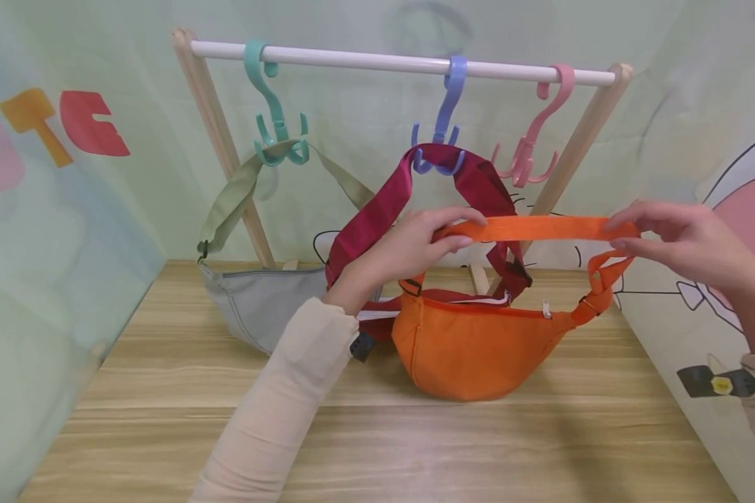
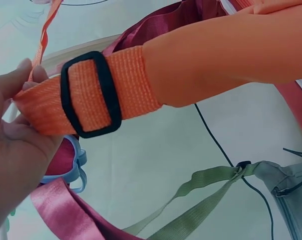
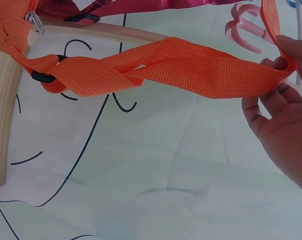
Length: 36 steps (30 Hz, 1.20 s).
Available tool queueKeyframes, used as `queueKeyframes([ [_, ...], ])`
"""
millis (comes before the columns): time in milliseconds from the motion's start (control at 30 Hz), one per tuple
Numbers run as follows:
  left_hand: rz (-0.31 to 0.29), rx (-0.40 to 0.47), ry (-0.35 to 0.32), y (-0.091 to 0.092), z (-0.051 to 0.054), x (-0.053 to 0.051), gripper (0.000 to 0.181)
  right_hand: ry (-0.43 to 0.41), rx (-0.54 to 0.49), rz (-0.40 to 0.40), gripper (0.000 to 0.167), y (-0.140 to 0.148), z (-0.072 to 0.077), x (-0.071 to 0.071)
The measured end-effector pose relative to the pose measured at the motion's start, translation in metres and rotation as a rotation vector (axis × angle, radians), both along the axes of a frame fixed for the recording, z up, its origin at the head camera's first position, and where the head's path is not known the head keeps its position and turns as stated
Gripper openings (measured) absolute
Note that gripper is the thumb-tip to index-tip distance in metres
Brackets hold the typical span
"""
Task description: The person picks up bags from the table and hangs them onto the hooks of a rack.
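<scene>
An orange waist bag (image 1: 478,353) hangs upright by its strap (image 1: 544,228), which both hands stretch level above it. My left hand (image 1: 415,241) pinches the strap's left end between thumb and fingers. At the other end, my right hand (image 1: 686,237) grips the strap where it folds down towards the bag. In the left wrist view a black slider buckle (image 2: 90,95) sits on the webbing beside the left fingers. The right wrist view has the webbing (image 3: 206,75) twisted between hand and bag. Whether the bag's bottom touches the table cannot be told.
A white rail (image 1: 365,59) on wooden legs carries three hooks. A grey-green bag (image 1: 261,300) hangs from the green hook (image 1: 277,115), a dark red bag's strap (image 1: 371,223) from the blue hook (image 1: 449,98). The pink hook (image 1: 524,157) bears nothing. Below is a wooden table (image 1: 377,447).
</scene>
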<state>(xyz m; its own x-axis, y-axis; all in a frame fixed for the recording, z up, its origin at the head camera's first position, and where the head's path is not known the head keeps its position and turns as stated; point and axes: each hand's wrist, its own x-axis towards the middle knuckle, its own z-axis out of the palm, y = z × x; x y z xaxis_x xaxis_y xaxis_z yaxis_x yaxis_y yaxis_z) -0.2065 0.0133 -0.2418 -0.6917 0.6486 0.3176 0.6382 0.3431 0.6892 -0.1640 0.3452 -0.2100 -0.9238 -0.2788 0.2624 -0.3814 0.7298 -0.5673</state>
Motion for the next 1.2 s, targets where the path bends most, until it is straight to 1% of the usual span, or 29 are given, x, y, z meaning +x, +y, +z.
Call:
queueKeyframes([
  [133,0.004,-0.017,0.037,0.001,0.004,0.001,0.031,-0.003,0.048,-0.036,0.017,-0.002,0.003,0.000],
  [267,0.006,-0.030,0.037,0.002,0.006,0.001,0.032,-0.009,0.076,-0.074,0.019,-0.005,0.006,-0.002],
  [400,0.015,-0.035,0.028,0.003,0.007,0.001,0.036,-0.036,0.091,-0.118,0.024,-0.006,0.009,-0.005],
  [500,0.024,-0.032,0.031,0.003,0.008,0.000,0.039,-0.039,0.084,-0.123,0.028,-0.006,0.010,-0.006],
  [667,0.032,-0.020,0.035,0.004,0.009,-0.001,0.044,-0.024,0.036,-0.101,0.030,-0.008,0.011,-0.008],
  [800,0.050,-0.012,0.046,0.005,0.011,0.000,0.045,-0.026,0.017,-0.099,0.032,-0.010,0.014,-0.008],
  [900,0.071,-0.016,0.066,0.006,0.011,-0.001,0.045,-0.036,0.016,-0.110,0.034,-0.012,0.016,-0.009],
  [1033,0.094,-0.025,0.073,0.008,0.012,-0.001,0.048,-0.045,0.027,-0.130,0.037,-0.015,0.018,-0.010],
  [1200,0.115,-0.039,0.104,0.010,0.014,-0.001,0.051,-0.055,0.040,-0.175,0.042,-0.020,0.020,-0.013],
])
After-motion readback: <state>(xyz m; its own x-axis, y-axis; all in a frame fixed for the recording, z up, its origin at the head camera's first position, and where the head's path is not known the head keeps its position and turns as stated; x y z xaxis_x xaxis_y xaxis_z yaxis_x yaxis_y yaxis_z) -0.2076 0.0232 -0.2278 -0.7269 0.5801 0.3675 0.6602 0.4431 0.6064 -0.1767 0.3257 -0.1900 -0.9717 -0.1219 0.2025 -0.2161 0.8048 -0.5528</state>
